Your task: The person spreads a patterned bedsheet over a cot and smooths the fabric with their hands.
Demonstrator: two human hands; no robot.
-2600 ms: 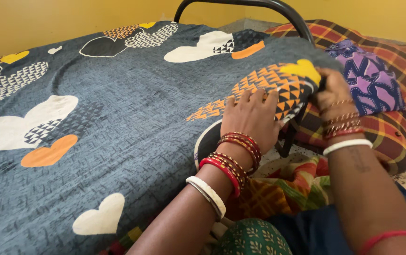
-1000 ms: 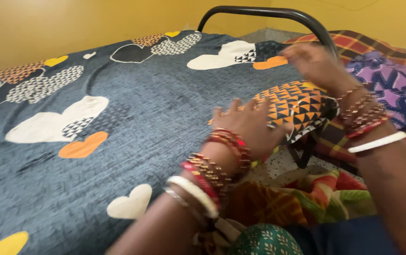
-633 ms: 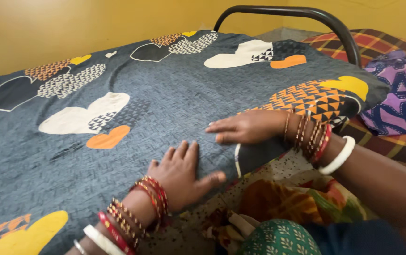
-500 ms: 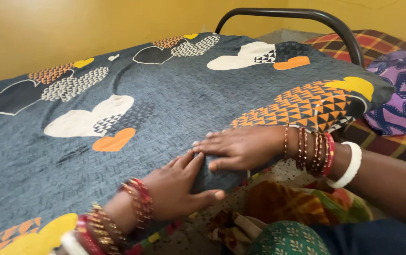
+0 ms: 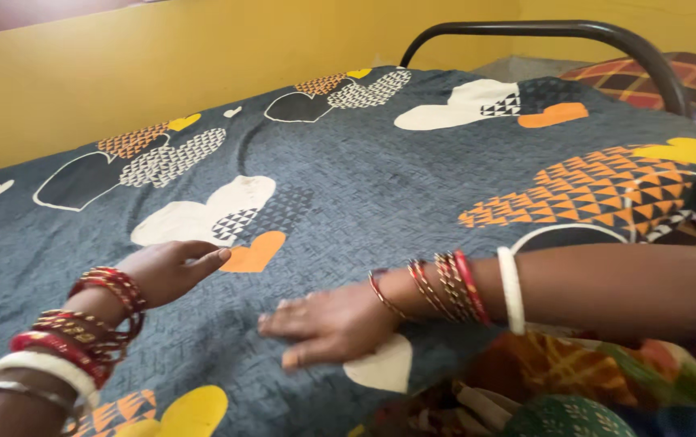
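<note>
sheet (image 5: 348,178): grey, heart-patterned, lying across bed | left hand (image 5: 171,269), right hand (image 5: 328,325): released, pressing flat on near sheet | rail (image 5: 550,32): standing far right | wall (image 5: 162,57): yellow, running behind

A single head-worn camera looks down and forward from close range across a bed covered by a grey heart-print sheet (image 5: 348,186), facing a yellow wall (image 5: 162,73). The black metal bed rail (image 5: 542,31) crosses the top right; the wearer's forearms enter from below.
</note>
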